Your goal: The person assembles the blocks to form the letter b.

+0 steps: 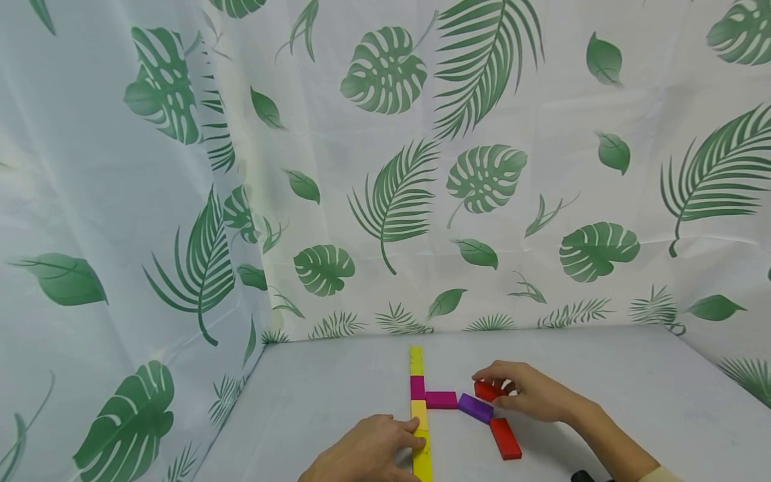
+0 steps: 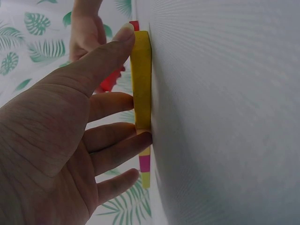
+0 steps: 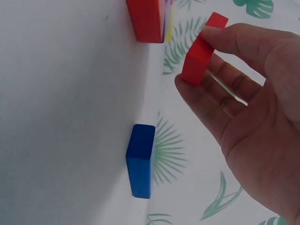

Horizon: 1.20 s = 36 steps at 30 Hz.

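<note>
My right hand [image 1: 533, 393] pinches a red block [image 3: 199, 58] between thumb and fingertips, raised above the tabletop in the right wrist view. Below it in the head view lie a tilted purple block [image 1: 476, 408] and another red block [image 1: 505, 438], set end to end at an angle. Fingertips of my left hand [image 1: 376, 447] rest against the yellow block [image 2: 142, 79] at the near end of a straight row. Farther along that row are a pale yellow block [image 1: 419, 415], a magenta block [image 1: 417, 387] and a yellow-green block [image 1: 416, 360].
A second magenta block [image 1: 442, 400] branches right from the row toward the purple block. On the table beside my right hand stands a blue block [image 3: 141, 161]. White leaf-print sheets [image 1: 325, 201] enclose the light tabletop [image 1: 337, 375] at the back and sides.
</note>
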Each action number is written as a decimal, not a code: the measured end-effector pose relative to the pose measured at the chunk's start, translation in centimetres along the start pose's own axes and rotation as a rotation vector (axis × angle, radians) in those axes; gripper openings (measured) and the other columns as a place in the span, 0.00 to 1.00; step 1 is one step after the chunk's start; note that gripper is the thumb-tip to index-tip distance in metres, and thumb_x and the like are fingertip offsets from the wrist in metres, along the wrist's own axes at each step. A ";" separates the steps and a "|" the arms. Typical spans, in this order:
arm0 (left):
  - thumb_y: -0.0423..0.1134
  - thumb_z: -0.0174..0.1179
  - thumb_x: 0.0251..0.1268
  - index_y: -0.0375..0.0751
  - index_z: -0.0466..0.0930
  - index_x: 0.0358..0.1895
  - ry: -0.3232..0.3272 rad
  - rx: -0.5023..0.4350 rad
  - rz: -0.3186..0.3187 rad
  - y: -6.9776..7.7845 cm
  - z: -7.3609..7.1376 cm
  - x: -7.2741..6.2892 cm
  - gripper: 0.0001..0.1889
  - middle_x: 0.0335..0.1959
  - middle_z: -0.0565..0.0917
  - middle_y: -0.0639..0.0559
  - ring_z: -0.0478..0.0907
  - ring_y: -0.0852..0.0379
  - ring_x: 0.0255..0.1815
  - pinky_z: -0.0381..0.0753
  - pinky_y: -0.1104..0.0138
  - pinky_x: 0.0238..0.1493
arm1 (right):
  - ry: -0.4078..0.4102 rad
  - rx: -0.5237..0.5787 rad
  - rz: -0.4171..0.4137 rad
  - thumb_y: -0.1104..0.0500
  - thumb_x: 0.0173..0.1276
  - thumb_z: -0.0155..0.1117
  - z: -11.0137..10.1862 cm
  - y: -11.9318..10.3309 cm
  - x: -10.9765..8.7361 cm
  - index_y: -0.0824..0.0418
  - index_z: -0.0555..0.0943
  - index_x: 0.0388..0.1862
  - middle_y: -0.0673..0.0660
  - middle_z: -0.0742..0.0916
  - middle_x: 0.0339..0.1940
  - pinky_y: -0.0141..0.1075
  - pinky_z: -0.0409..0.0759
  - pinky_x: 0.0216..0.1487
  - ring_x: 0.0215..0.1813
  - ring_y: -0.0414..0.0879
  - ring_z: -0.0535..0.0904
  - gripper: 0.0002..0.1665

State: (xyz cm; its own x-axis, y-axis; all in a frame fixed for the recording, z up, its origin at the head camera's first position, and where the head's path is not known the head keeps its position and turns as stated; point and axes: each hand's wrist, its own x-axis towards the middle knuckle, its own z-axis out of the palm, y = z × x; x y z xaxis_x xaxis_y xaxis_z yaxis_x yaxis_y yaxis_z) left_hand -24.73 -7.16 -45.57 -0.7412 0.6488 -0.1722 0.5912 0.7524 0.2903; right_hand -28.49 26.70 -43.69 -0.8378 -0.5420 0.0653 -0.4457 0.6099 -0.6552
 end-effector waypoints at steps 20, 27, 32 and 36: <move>0.66 0.74 0.53 0.75 0.83 0.61 0.006 0.015 0.016 0.1 -0.3 -0.2 0.29 0.68 0.78 0.74 0.79 0.70 0.50 0.84 0.66 0.58 | -0.164 0.132 0.004 0.60 0.63 0.76 1.1 -3.0 -0.1 0.51 0.86 0.59 0.47 0.87 0.49 0.31 0.85 0.45 0.48 0.44 0.81 0.24; 0.66 0.75 0.50 0.75 0.84 0.60 -0.003 -0.034 -0.028 0.3 -0.2 -0.2 0.29 0.67 0.78 0.75 0.79 0.70 0.48 0.85 0.65 0.56 | -0.223 0.123 -0.011 0.62 0.61 0.76 2.0 -3.6 0.0 0.49 0.87 0.57 0.44 0.88 0.46 0.31 0.84 0.46 0.47 0.42 0.82 0.24; 0.66 0.75 0.51 0.74 0.85 0.60 -0.006 -0.019 -0.021 0.3 -0.3 -0.2 0.29 0.67 0.79 0.74 0.79 0.70 0.47 0.84 0.66 0.57 | -0.250 0.124 -0.022 0.62 0.60 0.78 2.5 -3.8 0.0 0.49 0.87 0.55 0.45 0.88 0.43 0.30 0.84 0.45 0.45 0.42 0.82 0.24; 0.66 0.75 0.51 0.74 0.85 0.60 -0.003 -0.013 -0.018 0.3 -0.3 -0.2 0.28 0.67 0.79 0.73 0.79 0.69 0.48 0.85 0.65 0.57 | -0.270 0.136 -0.029 0.62 0.60 0.79 2.8 -3.9 -0.1 0.48 0.88 0.54 0.45 0.88 0.42 0.31 0.84 0.45 0.44 0.42 0.82 0.23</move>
State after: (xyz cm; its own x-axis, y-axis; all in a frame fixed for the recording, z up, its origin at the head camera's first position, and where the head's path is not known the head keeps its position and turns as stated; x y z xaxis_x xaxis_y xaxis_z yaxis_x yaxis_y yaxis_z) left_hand -24.49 -7.14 -45.14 -0.7507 0.6355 -0.1805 0.5734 0.7625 0.2998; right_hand -25.81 22.80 -43.26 -0.7032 -0.7032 -0.1051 -0.4067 0.5191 -0.7518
